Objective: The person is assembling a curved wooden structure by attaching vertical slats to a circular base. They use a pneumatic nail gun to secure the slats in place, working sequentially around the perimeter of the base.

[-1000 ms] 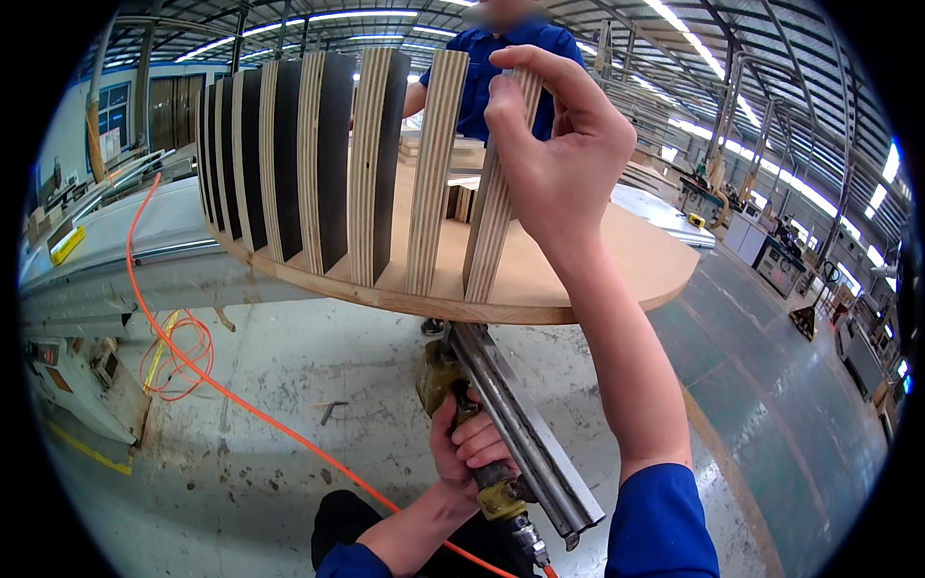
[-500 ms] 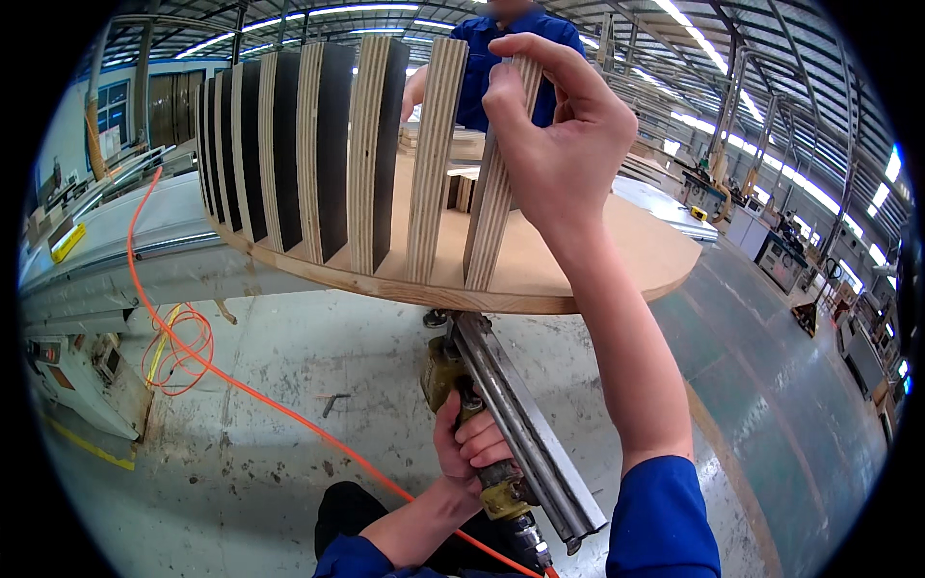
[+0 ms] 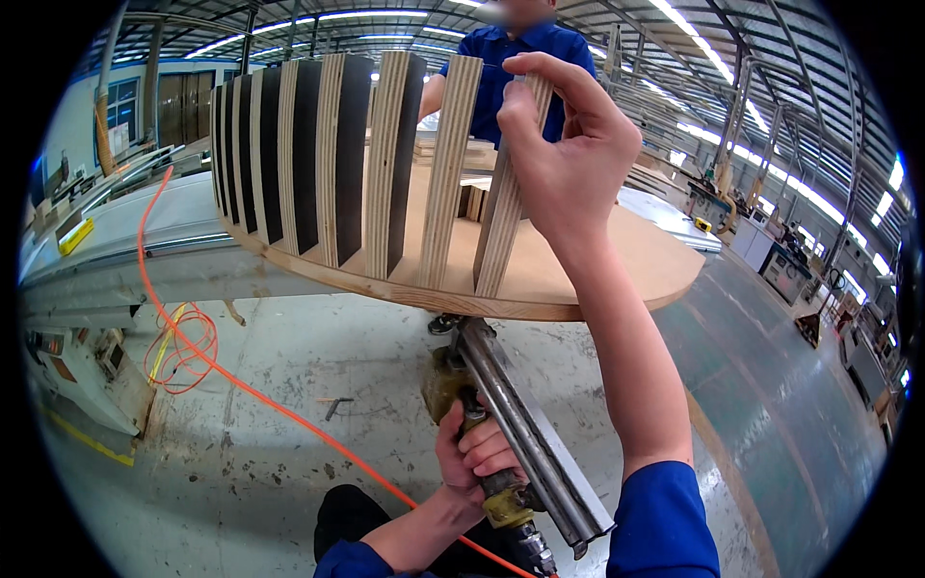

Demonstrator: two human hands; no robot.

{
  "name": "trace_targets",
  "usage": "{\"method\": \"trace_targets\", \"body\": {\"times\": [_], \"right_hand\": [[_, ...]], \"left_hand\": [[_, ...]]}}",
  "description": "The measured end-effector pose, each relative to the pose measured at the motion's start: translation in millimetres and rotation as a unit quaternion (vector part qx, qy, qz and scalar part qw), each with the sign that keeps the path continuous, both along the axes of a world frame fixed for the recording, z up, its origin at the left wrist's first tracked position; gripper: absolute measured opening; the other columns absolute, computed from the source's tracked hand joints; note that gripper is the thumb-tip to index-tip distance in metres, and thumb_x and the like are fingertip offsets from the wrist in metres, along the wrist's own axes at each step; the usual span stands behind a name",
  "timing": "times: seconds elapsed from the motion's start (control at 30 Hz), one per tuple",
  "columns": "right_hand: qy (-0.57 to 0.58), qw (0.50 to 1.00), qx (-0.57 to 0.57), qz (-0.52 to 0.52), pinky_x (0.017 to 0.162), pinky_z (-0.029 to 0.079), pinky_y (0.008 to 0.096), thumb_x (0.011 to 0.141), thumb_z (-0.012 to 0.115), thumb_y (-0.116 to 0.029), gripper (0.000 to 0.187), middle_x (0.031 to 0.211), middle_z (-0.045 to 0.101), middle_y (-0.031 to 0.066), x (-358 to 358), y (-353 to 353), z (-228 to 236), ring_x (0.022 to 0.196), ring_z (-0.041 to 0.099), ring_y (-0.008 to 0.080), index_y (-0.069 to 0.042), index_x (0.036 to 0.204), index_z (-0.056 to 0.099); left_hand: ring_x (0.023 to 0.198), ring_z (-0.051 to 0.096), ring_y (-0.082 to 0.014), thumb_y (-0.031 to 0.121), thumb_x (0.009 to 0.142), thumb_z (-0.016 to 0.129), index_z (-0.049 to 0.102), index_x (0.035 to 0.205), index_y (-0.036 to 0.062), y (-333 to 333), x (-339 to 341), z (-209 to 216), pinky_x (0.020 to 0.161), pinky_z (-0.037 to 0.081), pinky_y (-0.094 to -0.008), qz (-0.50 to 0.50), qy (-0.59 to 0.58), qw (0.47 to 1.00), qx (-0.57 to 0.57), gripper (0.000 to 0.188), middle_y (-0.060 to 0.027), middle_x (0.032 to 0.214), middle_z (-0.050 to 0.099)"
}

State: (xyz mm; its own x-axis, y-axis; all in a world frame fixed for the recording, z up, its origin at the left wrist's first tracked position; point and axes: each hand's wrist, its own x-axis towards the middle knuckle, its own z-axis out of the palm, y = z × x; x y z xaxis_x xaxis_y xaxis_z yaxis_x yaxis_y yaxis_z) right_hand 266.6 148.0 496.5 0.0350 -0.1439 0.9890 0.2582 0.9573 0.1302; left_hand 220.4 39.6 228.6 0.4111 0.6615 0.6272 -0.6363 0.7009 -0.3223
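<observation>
My left hand (image 3: 479, 453) is wrapped round the handle of an air nail gun (image 3: 538, 438), its long metal magazine slanting down to the right. The gun's upper end is under the front edge of a round-edged wooden board (image 3: 617, 279), where the tip is hidden. Above the board, my right hand (image 3: 578, 144) pinches the top of an upright plywood strip (image 3: 499, 241) between thumb and fingers. That strip stands at the board's rim, leaning slightly right. To its left stands another plywood strip (image 3: 449, 173), followed by a curved row of several more with dark faces.
An orange air hose (image 3: 279, 414) runs across from the left to the gun. Behind the board stands a co-worker in a blue jacket (image 3: 525, 48). A metal-edged worktable (image 3: 164, 260) lies to the left, with a machine cabinet (image 3: 92, 376) below it.
The view has shifted slightly, so the board and strips appear a little lower and farther right. Both hands keep their holds on the nail gun and the plywood strip.
</observation>
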Motion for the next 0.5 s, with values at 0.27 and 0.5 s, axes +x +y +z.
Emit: {"method": "trace_targets", "body": {"times": [0.27, 0.5], "right_hand": [[-0.003, 1.000, 0.001, 0.025, 0.078, 0.053, 0.0255, 0.082, 0.071, -0.003, 0.013, 0.087, 0.075, 0.0080, -0.2, 1.4, 0.4, 0.081, 0.070, 0.0137, 0.001, 0.093, 0.075], [0.006, 1.000, 0.001, 0.014, 0.077, 0.053, 0.0256, 0.081, 0.071, -0.005, 0.013, 0.087, 0.075, 0.0081, -2.8, -0.2, 0.8, 0.082, 0.071, 0.0141, 0.001, 0.093, 0.075]], "left_hand": [[0.045, 0.040, -0.0032, 0.033, 0.101, 0.062, 0.064, 0.115, 0.0055, -3.1, 0.7, -4.7, 0.048, 0.042, -0.0195, 0.000, 0.002, 1.000, -0.006, 0.031, 0.0082, 0.054, 0.040], [0.045, 0.041, -0.0031, 0.034, 0.101, 0.061, 0.063, 0.113, 0.0052, -4.5, 0.1, -2.8, 0.049, 0.042, -0.0197, 0.007, -0.010, 1.000, -0.002, 0.031, 0.0082, 0.055, 0.041]]}}
